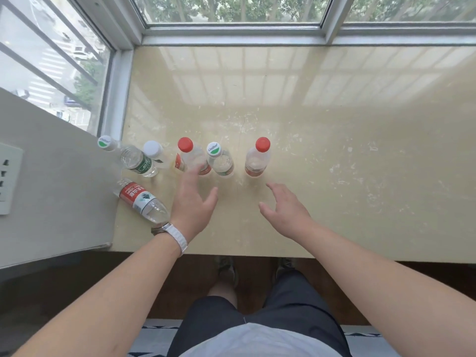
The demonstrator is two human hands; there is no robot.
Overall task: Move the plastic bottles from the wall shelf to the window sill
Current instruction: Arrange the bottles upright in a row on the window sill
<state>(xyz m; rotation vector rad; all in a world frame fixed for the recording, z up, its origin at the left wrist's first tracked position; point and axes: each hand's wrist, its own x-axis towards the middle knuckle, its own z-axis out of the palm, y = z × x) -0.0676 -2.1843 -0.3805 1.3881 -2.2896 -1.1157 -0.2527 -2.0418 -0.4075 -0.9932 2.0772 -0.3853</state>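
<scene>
Several plastic bottles stand in a row on the beige window sill: a green-labelled one at the far left, a white-capped one, a red-capped one, a green-and-white-capped one and another red-capped one at the right end. A red-labelled bottle lies on its side near the sill's left edge. My left hand is open, its fingertips at the base of the middle red-capped bottle. My right hand hovers open just in front of the right red-capped bottle, holding nothing.
Window frames close the sill at the back and left. A grey wall with a power socket borders the left. The sill's right half is bare. My legs and shoes stand on a dark floor below.
</scene>
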